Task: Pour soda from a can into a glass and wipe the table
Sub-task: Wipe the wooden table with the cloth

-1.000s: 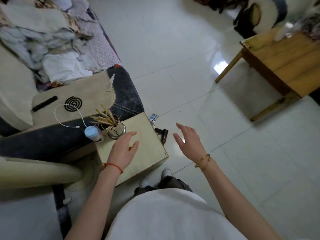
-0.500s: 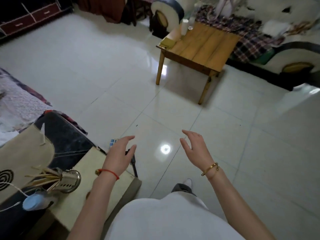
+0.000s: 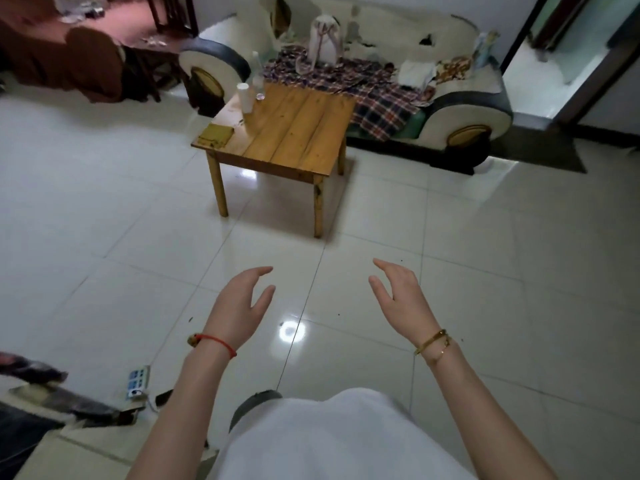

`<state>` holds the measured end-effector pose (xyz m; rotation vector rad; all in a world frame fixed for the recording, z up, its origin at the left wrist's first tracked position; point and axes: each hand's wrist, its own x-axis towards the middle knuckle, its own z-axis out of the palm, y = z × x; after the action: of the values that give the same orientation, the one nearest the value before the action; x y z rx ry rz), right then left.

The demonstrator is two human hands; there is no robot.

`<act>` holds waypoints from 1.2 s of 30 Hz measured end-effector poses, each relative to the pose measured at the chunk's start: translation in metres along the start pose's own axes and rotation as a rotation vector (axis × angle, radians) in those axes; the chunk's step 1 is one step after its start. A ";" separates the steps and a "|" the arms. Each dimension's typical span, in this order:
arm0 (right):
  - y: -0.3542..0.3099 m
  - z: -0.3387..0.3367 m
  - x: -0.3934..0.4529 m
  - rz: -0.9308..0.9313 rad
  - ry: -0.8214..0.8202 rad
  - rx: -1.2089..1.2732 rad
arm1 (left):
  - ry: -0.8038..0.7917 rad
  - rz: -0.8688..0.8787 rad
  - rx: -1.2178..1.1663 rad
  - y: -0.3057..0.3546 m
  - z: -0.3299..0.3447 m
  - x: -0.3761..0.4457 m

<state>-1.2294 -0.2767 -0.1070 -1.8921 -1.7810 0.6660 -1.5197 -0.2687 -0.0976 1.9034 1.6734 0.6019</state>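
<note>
A small wooden table [image 3: 298, 133] stands across the tiled floor, well ahead of me. At its far left corner stands a white can [image 3: 244, 98], with a clear glass [image 3: 258, 89] just beside it. A folded yellow cloth [image 3: 216, 134] lies on the table's near left corner. My left hand [image 3: 240, 306] and my right hand [image 3: 401, 296] are held out in front of me over the floor, far short of the table. Both hold nothing, with fingers apart.
A worn white sofa [image 3: 460, 109] with a plaid blanket [image 3: 377, 91] sits right behind the table. Dark chairs and a draped table [image 3: 93, 60] fill the back left. A power strip [image 3: 138, 381] lies on the floor at lower left, beside another sofa's edge.
The view has swung away from the small side stand with the chopstick holder toward the wooden table. My left hand has left that stand; both hands now hover over bare floor.
</note>
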 end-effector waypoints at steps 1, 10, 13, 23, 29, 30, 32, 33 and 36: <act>0.007 -0.006 0.007 0.013 0.008 0.009 | -0.011 0.019 0.002 0.009 0.006 0.013; 0.074 -0.023 0.073 0.167 0.025 0.040 | -0.147 0.107 0.056 0.052 0.067 0.135; 0.096 -0.033 0.116 0.197 0.036 0.033 | -0.160 0.136 0.065 0.066 0.084 0.189; 0.135 -0.106 0.320 0.186 0.117 0.020 | -0.151 0.235 0.051 0.135 0.108 0.413; 0.152 -0.137 0.412 0.183 0.122 0.019 | -0.185 0.252 0.094 0.158 0.116 0.517; 0.156 -0.140 0.425 0.181 0.118 0.016 | -0.189 0.244 0.093 0.161 0.117 0.530; 0.165 -0.144 0.452 0.170 0.102 0.016 | -0.184 0.226 0.090 0.163 0.122 0.555; 0.169 -0.146 0.467 0.167 0.091 0.018 | -0.180 0.213 0.091 0.164 0.126 0.567; 0.185 -0.150 0.511 0.156 0.045 0.034 | -0.175 0.170 0.098 0.164 0.138 0.601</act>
<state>-0.9674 0.2223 -0.1251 -2.0221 -1.5960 0.6976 -1.2273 0.2988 -0.1047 2.1180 1.4661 0.4100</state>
